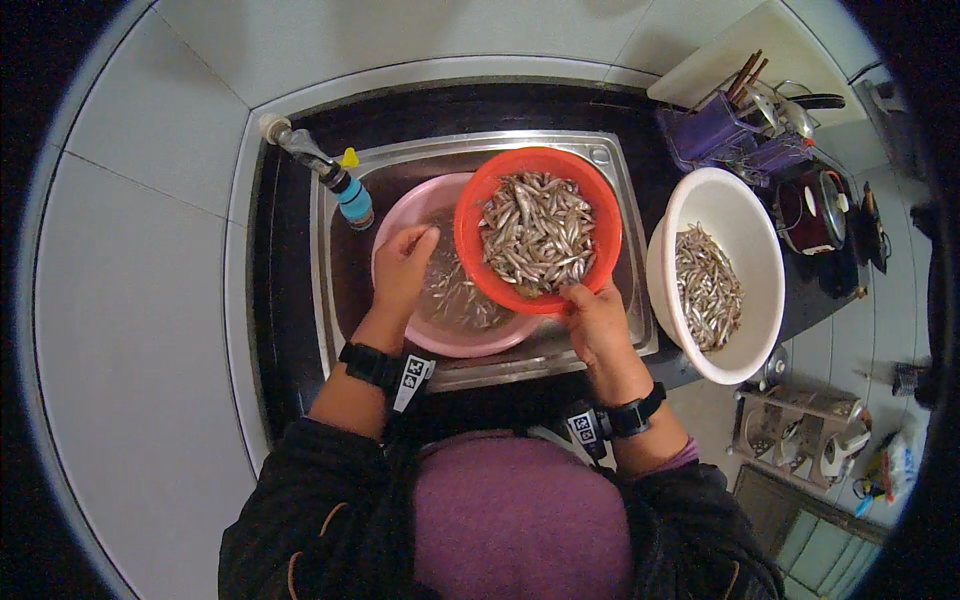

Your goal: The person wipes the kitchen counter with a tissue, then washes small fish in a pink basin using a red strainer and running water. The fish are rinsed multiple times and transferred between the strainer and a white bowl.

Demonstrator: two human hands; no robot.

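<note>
My right hand [598, 319] grips the lower right rim of a red plastic basin [466, 244], thumb on the inside. Heaped in this basin are many small silvery fish [536, 232]. It overlaps the right part of a pink plastic basin [427, 346], which sits in a stainless steel sink [517, 373]. Cloudy water and more small fish [457, 300] fill the pink basin. Above its left side my left hand [406, 259] is curled, thumb near the fingers; whether anything small is between them is hidden.
Right of the sink stands a white basin [757, 247] with more fish. A faucet [330, 176] with a blue end reaches over the sink's left corner. Purple utensil holders [709, 131] and a lidded pot [814, 210] are at the back right. A wall [135, 300] borders the counter's left.
</note>
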